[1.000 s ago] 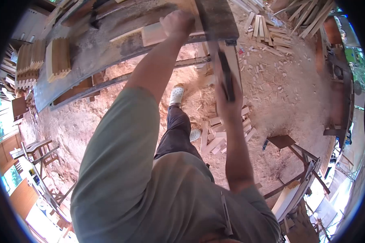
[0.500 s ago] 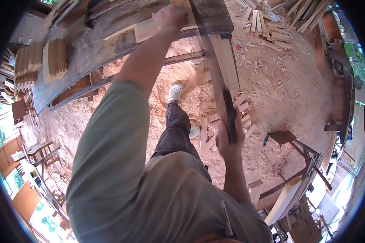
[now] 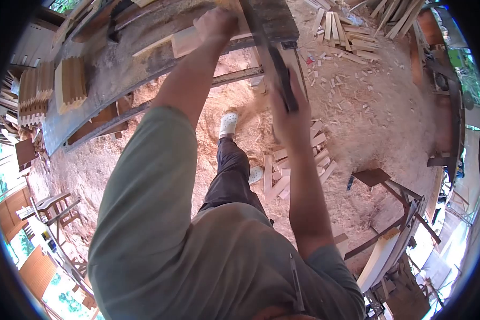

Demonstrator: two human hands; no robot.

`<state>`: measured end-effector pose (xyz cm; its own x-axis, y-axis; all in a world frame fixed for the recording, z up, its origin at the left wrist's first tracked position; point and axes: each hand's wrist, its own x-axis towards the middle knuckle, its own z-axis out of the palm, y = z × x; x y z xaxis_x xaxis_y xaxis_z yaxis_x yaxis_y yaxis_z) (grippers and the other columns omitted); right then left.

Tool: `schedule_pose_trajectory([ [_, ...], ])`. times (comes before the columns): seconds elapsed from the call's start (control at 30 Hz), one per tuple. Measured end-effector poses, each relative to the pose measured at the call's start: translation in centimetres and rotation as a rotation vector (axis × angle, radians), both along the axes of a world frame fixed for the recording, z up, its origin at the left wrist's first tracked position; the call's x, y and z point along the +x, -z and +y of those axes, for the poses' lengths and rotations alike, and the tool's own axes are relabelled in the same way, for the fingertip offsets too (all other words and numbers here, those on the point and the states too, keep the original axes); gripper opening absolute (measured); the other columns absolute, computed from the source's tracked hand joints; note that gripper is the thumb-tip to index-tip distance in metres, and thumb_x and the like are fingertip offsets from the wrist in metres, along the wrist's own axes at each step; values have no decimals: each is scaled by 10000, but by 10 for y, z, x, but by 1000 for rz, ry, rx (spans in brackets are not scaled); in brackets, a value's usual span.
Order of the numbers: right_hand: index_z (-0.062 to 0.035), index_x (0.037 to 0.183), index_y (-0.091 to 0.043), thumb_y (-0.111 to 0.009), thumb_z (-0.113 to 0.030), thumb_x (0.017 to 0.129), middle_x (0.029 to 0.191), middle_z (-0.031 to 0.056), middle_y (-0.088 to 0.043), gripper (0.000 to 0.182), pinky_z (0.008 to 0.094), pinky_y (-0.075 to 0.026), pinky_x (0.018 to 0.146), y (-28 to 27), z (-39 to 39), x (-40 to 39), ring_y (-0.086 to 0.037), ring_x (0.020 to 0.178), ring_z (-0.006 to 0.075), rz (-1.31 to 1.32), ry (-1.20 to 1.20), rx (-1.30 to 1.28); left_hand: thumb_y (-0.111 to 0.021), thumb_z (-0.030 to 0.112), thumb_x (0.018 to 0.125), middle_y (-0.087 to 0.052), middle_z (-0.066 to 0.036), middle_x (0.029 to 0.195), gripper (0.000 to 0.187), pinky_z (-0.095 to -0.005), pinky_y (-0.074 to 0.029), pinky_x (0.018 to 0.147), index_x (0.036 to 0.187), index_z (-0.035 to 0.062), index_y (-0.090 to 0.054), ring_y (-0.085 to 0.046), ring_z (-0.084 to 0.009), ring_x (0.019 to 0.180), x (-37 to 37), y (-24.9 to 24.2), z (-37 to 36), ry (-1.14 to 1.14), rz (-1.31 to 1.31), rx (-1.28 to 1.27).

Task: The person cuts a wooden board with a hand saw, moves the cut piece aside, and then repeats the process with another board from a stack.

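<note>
Leftmost on the table (image 3: 117,66), a stack of notched wood (image 3: 71,85) is seen, well apart from both hands. Next, a pale board (image 3: 184,42) is shown lying near the table's front edge, with the left hand (image 3: 216,26) set over its right-hand part; compared with half a second ago, this pairing is left much the same, so the board is judged to be kept steady. The left arm is reached forward with the elbow slightly bent and the knuckles rounded; whether the board is pinched or only pressed by this grip cannot be told, since the fingertips are hidden. Farther right, the saw (image 3: 283,80) is held by its dark handle, the right hand's (image 3: 293,117) grip being closed around it and the blade being laid across the table's edge. Since half a second ago, this hand is carried forward, away from the body, and a pushing stroke is judged to be in progress. The right forearm is stretched nearly in line with the saw. Where wood is met by the blade, blur is shown, so cut depth cannot be told.
</note>
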<state>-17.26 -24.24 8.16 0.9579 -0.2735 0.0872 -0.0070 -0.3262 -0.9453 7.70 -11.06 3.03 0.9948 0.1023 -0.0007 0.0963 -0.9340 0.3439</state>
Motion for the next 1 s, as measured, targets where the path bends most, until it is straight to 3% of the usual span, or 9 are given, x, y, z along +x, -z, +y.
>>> schedule_pose_trajectory([
  [0.13, 85, 1417, -399, -626, -55, 905, 1084, 219, -694, 577, 312, -548, 787, -15, -16, -158, -705, 952, 215, 285, 38, -46, -470, 317, 881, -731, -147, 1064, 365, -450, -453, 940, 1013, 125, -750, -682, -313, 1044, -2, -2, -1, 13, -5, 24],
  [0.2, 93, 1425, -385, -631, -64, 904, 1075, 219, -697, 598, 316, -549, 786, -26, -19, -198, -704, 949, 208, 333, 64, 59, -473, 314, 879, -730, -148, 1065, 361, -454, -452, 942, 1014, 122, -748, -682, -315, 1040, -5, -1, 0, 30, 17, 36],
  [0.3, 93, 1430, -381, -627, -67, 903, 1078, 207, -702, 604, 304, -542, 802, -13, -22, -140, -699, 955, 189, 185, 41, -24, -495, 302, 862, -728, -148, 1074, 343, -457, -449, 948, 1003, 123, -751, -682, -317, 1036, -3, -1, -2, 16, 19, 39],
  [0.37, 1, 1453, -415, -618, -110, 920, 937, 128, -688, 581, 279, -523, 724, -7, -14, -48, -655, 807, 134, 278, 73, 23, -503, 302, 853, -729, -140, 1075, 337, -458, -447, 951, 1004, 131, -752, -681, -317, 1036, -3, 0, -3, 4, 1, 18],
  [0.43, -27, 1451, -435, -611, -135, 931, 879, 104, -657, 559, 270, -503, 681, -12, -6, 17, -606, 751, 111, 160, -4, 95, -498, 307, 856, -729, -137, 1076, 342, -457, -447, 951, 1003, 133, -753, -680, -317, 1040, -6, 1, 0, 3, 1, 18],
  [0.53, 7, 1431, -441, -599, -141, 936, 891, 99, -652, 540, 259, -494, 681, -8, -2, 24, -592, 760, 96, 99, -7, 36, -490, 316, 861, -730, -130, 1076, 350, -454, -447, 949, 1000, 136, -755, -678, -319, 1045, 0, 4, -1, 2, -14, 3],
  [0.77, 66, 1455, -375, -602, -96, 928, 1083, 192, -697, 596, 309, -539, 767, -10, -24, -175, -689, 950, 171, 383, 77, 64, -493, 311, 850, -730, -149, 1059, 352, -448, -457, 931, 987, 123, -756, -683, -305, 1038, -6, -3, -3, 14, -18, -5],
  [0.87, 83, 1451, -368, -597, -91, 928, 1060, 177, -695, 597, 303, -537, 745, 1, -25, -125, -682, 893, 165, 134, -3, -14, -504, 309, 845, -730, -154, 1054, 348, -444, -463, 928, 985, 113, -755, -686, -308, 1032, -8, -7, -2, 34, 17, 23],
  [1.0, 2, 1465, -401, -616, -113, 926, 966, 140, -676, 592, 298, -516, 705, -3, -3, 33, -640, 789, 152, 71, -79, -54, -516, 309, 838, -731, -157, 1050, 345, -440, -464, 931, 989, 112, -756, -686, -323, 1029, -6, -6, -1, 11, 22, 8],
])
